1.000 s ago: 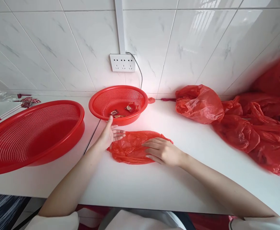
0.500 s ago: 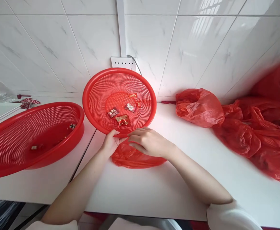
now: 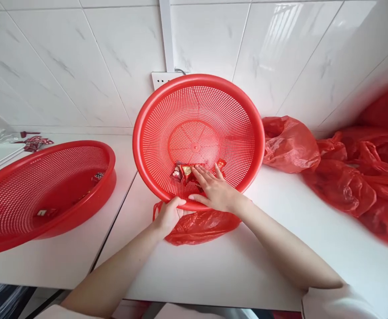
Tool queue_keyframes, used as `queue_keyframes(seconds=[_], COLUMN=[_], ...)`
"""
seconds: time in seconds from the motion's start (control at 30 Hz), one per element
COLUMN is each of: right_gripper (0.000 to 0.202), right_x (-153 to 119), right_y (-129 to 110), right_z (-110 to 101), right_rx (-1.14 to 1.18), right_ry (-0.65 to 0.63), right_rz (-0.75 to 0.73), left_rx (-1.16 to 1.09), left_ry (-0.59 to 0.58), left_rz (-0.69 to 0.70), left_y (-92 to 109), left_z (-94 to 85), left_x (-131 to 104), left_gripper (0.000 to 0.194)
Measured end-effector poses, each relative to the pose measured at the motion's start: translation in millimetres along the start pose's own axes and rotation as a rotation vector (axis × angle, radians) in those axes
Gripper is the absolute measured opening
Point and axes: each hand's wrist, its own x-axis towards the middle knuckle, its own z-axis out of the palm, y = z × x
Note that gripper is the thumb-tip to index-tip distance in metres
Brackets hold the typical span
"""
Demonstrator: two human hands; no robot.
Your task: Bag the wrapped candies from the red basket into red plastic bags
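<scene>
A round red plastic mesh basket (image 3: 198, 82) is tilted up on its near edge, its inside facing me. My left hand (image 3: 171, 217) grips the near rim, thumb over the top and fingers beneath. My right hand (image 3: 215, 188) reaches over that rim with fingers spread, touching the small wrapped candies (image 3: 186, 172) gathered low in the basket. Part of the candies lies hidden under these fingers. A red plastic bag (image 3: 203, 228) lies on the white table (image 3: 213, 270) directly below the near rim, partly covered by the basket.
To the left stands another red mesh basket (image 3: 109, 153) with a few small wrapped pieces inside. Red plastic bags (image 3: 290, 144) are heaped on the right. Behind the table are a tiled wall (image 3: 114, 53) and a power strip (image 3: 160, 79).
The basket has come closer and tipped further toward me. Its candies have slid to the near side. My right hand has moved from the rim to inside, fingers now spread over the candies.
</scene>
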Motion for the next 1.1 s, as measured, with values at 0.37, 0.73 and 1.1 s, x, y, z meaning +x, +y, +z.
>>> queue_keyframes(seconds=[0.37,0.73,1.1], right_gripper=[0.076,0.044,0.029], right_x=[0,10,13], right_y=[5,12,10], right_z=[-9,-13,-6], right_rx=[0.341,1.570,1.705], right_ry=[-0.059,0.154,0.215], right_rz=[-0.119,0.429,0.430], left_rx=[-0.135,-0.234,-0.248], left_ry=[0.005,-0.019,0.033], left_rz=[-0.075,-0.072,-0.039], left_y=[-2,-3,0], left_z=[-6.0,-14.3,-13.5], left_x=[3,8,9], left_gripper=[0.025,0.032,0.023])
